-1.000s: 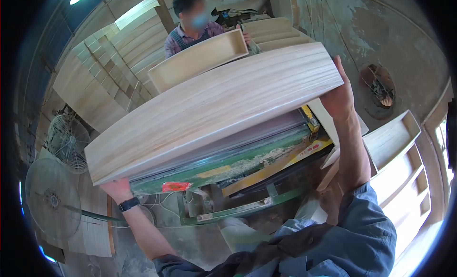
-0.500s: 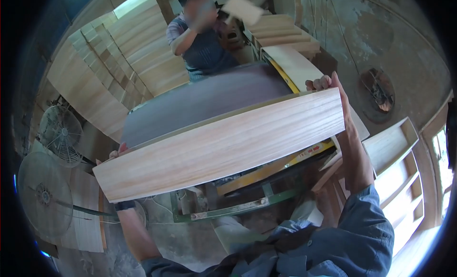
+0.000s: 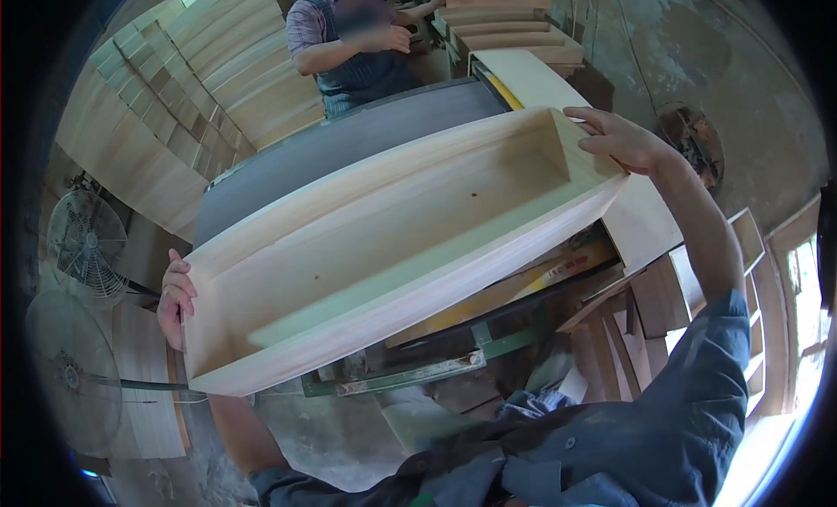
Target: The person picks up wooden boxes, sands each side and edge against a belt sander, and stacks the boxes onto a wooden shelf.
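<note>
A long, shallow wooden drawer box point(image 3: 410, 302) is held tilted in front of me, its open side facing me. Two small dark spots mark its pale floor. My left hand point(image 3: 177, 302) grips the left end wall, fingers curled over the outside. At the far right end, my right hand point(image 3: 621, 142) clasps the other end wall, with its fingertips on the upper corner. Behind and beneath the box lies the wide dark grey belt point(image 3: 349, 128) of a machine, partly covered by it.
Across the belt stands a co-worker in an apron point(image 3: 366, 75). Stacked wooden boxes point(image 3: 506, 27) are at the back. Two fans point(image 3: 87, 245) stand at left, and a green metal frame point(image 3: 410, 376) runs below the box. Wooden pieces lean at right.
The drawer box has turned from showing a flat outer side to showing its open inside. My hands have shifted with its ends. The co-worker's light board has left their raised hand.
</note>
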Available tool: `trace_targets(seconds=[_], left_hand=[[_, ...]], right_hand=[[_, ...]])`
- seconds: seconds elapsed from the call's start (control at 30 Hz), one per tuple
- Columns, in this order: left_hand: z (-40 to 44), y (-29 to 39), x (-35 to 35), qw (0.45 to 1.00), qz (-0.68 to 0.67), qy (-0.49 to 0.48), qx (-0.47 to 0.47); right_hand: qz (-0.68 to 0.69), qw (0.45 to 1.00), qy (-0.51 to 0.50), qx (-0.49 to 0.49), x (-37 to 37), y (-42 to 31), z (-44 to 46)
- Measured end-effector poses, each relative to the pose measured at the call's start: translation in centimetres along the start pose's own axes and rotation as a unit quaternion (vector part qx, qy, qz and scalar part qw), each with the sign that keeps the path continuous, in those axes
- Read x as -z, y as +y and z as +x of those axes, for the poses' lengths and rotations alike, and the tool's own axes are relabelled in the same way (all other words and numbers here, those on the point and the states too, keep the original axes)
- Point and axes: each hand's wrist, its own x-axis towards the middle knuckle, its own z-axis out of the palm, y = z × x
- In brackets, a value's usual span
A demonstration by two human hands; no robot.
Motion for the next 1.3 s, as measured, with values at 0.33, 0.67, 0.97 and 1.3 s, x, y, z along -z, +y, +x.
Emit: trace_targets(seconds=[0.33,0.67,0.97,1.3], left_hand=[[-0.9,-6.0,-2.3,0.935,0.282,-0.216,0.021],[-0.8,-11.0,-3.5,0.883,0.323,-0.334,0.063],[-0.5,-12.3,-3.6,0.892,0.286,-0.318,0.144],[-4.3,-6.9,-2.6,0.854,0.365,-0.367,0.050]], right_hand=[[-0.358,0.902,0.228,0.084,-1.8,6.7,9.1],[-0.475,0.833,0.265,0.105,-3.8,11.0,9.7],[-0.427,0.862,0.266,0.065,-3.9,10.7,9.6],[-0.511,0.821,0.251,0.041,-3.5,9.7,10.3]])
